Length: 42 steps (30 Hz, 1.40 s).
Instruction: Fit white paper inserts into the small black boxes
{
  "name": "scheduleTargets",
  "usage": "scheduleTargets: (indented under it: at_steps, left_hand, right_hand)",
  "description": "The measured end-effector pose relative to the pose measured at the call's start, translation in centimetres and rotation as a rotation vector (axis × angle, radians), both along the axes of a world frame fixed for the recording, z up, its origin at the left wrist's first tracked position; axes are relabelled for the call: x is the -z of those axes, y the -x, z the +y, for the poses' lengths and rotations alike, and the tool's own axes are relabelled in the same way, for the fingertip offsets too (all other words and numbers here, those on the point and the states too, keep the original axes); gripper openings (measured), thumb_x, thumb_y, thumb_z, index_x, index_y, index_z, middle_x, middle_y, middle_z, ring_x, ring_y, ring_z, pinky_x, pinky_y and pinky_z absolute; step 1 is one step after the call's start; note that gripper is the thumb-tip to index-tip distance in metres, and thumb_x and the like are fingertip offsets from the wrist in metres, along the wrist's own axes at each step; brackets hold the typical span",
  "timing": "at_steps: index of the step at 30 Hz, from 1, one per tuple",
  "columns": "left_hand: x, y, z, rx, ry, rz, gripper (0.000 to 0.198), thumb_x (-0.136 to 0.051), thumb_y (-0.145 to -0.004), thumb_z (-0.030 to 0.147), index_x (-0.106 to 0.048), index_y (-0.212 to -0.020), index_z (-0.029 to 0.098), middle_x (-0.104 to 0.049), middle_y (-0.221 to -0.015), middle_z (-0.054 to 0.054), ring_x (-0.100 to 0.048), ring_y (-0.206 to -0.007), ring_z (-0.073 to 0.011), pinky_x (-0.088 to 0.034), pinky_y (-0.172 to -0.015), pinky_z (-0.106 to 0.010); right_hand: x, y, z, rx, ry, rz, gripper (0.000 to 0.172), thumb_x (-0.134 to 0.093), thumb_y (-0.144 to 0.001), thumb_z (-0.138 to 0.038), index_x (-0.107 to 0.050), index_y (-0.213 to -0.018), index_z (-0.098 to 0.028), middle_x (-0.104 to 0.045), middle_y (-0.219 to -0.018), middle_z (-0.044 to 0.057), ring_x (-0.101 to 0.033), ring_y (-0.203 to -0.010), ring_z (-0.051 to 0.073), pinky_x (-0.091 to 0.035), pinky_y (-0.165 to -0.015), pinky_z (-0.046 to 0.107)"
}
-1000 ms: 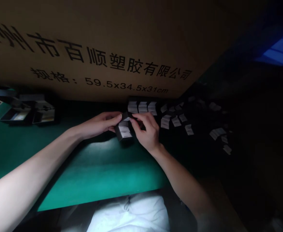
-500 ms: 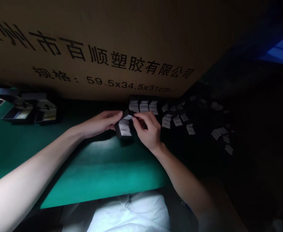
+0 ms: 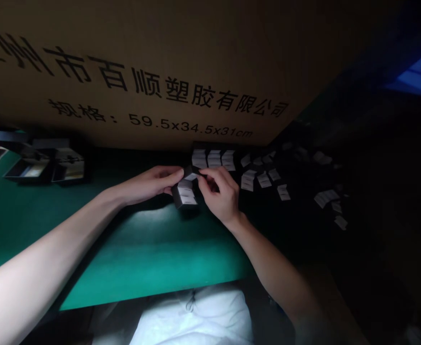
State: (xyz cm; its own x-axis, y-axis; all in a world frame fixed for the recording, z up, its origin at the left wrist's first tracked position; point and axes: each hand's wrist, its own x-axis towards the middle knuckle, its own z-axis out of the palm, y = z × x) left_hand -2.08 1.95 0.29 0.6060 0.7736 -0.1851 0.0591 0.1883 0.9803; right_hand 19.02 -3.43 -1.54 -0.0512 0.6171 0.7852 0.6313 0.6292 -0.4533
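Observation:
A small black box with a pale inside [image 3: 190, 176] is between my two hands, above the green table. My left hand [image 3: 160, 181] grips it from the left, thumb along its edge and the other fingers mostly hidden behind. My right hand [image 3: 220, 190] pinches its right edge between thumb and fingertips. Directly below, almost touching it, is a dark box with white ridged inserts [image 3: 187, 195]; whether the left fingers also support this one I cannot tell. Just behind my right hand, a row of similar white inserts in dark boxes [image 3: 213, 157] stands against the carton.
A large printed cardboard carton [image 3: 142, 72] walls off the back of the green table [image 3: 153, 268]. Two open dark boxes [image 3: 68, 172] stand at the left. Several white folded pieces [image 3: 264, 179] lie scattered in shadow at the right.
Almost nothing differs. The small box between my hands has shifted and tilted very slightly, and both hands keep their hold.

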Motion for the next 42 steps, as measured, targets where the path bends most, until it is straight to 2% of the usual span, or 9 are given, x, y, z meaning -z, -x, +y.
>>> scheduleTargets:
  at_steps: [8,11,14,19,23,26,29,37,42]
  left_hand:
    - [0.1,0.2,0.1,0.088,0.024,0.052,0.062,-0.078,-0.085,0.066,-0.080,-0.126,0.019,-0.081,-0.101,-0.012,-0.076,-0.086,-0.0238,-0.064,-0.076,-0.033]
    - [-0.2,0.2,-0.1,0.095,0.038,0.093,0.066,-0.079,-0.086,0.063,-0.076,-0.136,0.020,-0.083,-0.100,-0.013,-0.078,-0.082,-0.0236,-0.065,-0.076,-0.035]
    - [-0.4,0.0,-0.3,0.064,0.052,0.093,0.066,-0.082,-0.085,0.059,-0.075,-0.139,0.021,-0.081,-0.122,-0.016,-0.078,-0.079,-0.0212,-0.065,-0.078,-0.036]
    - [-0.1,-0.2,-0.4,0.058,0.037,0.062,0.057,-0.080,-0.089,0.053,-0.077,-0.133,0.017,-0.081,-0.122,-0.018,-0.077,-0.078,-0.0182,-0.064,-0.078,-0.034]
    - [0.0,-0.3,-0.4,0.070,0.017,0.035,0.049,-0.078,-0.091,0.049,-0.079,-0.127,0.016,-0.081,-0.117,-0.017,-0.077,-0.079,-0.0180,-0.063,-0.079,-0.033]
    - [0.0,-0.4,-0.4,0.065,0.012,0.029,0.048,-0.079,-0.091,0.047,-0.080,-0.125,0.014,-0.082,-0.114,-0.017,-0.076,-0.079,-0.0183,-0.063,-0.079,-0.034]
    - [0.0,-0.4,-0.4,0.068,0.013,0.029,0.047,-0.078,-0.091,0.046,-0.079,-0.126,0.014,-0.082,-0.114,-0.016,-0.077,-0.079,-0.0185,-0.062,-0.079,-0.035]
    - [-0.1,-0.2,-0.5,0.049,0.031,0.025,0.049,-0.080,-0.088,0.046,-0.079,-0.124,0.013,-0.082,-0.114,-0.017,-0.077,-0.079,-0.0187,-0.062,-0.079,-0.035]
    - [0.2,-0.2,-0.4,0.047,0.037,-0.003,0.048,-0.081,-0.087,0.047,-0.080,-0.122,0.013,-0.082,-0.112,-0.017,-0.076,-0.077,-0.0179,-0.062,-0.078,-0.034]
  right_hand:
    - [0.4,-0.9,0.4,-0.003,0.065,-0.061,0.025,-0.058,-0.104,-0.022,-0.079,-0.116,-0.022,-0.080,-0.087,0.001,-0.069,-0.064,0.011,-0.059,-0.067,0.021]
    - [-0.2,-2.2,0.2,0.002,0.098,-0.150,0.027,-0.057,-0.104,-0.024,-0.081,-0.118,-0.023,-0.081,-0.085,0.001,-0.069,-0.061,0.011,-0.059,-0.065,0.022]
    - [-1.3,-4.8,-1.1,0.064,0.068,-0.226,0.027,-0.058,-0.104,-0.023,-0.081,-0.118,-0.023,-0.083,-0.094,0.004,-0.074,-0.067,0.013,-0.062,-0.067,0.024]
    - [-1.9,-14.1,-5.7,0.447,0.069,-0.309,0.026,-0.066,-0.099,-0.034,-0.083,-0.114,-0.022,-0.084,-0.099,0.009,-0.079,-0.076,0.021,-0.065,-0.071,0.033]
    - [-1.1,-23.7,-9.6,0.837,0.106,-0.316,0.041,-0.066,-0.092,-0.050,-0.086,-0.108,-0.019,-0.080,-0.081,0.014,-0.076,-0.067,0.028,-0.062,-0.070,0.043]
    - [-0.5,-29.2,-11.5,0.978,0.239,-0.270,0.049,-0.063,-0.087,-0.058,-0.087,-0.110,-0.022,-0.080,-0.085,0.017,-0.077,-0.078,0.033,-0.061,-0.077,0.049]
    - [0.0,-32.3,-12.0,1.031,0.393,-0.235,0.052,-0.060,-0.085,-0.060,-0.084,-0.117,-0.026,-0.080,-0.093,0.019,-0.078,-0.098,0.038,-0.059,-0.088,0.054]
    - [0.3,-32.6,-11.0,1.006,0.424,-0.170,0.049,-0.060,-0.083,-0.053,-0.082,-0.114,-0.022,-0.079,-0.094,0.016,-0.077,-0.098,0.039,-0.058,-0.091,0.057]
    - [0.4,-28.5,-10.0,1.046,0.042,-0.362,0.043,-0.050,-0.093,-0.041,-0.082,-0.106,-0.015,-0.076,-0.088,0.022,-0.075,-0.081,0.033,-0.058,-0.073,0.046]
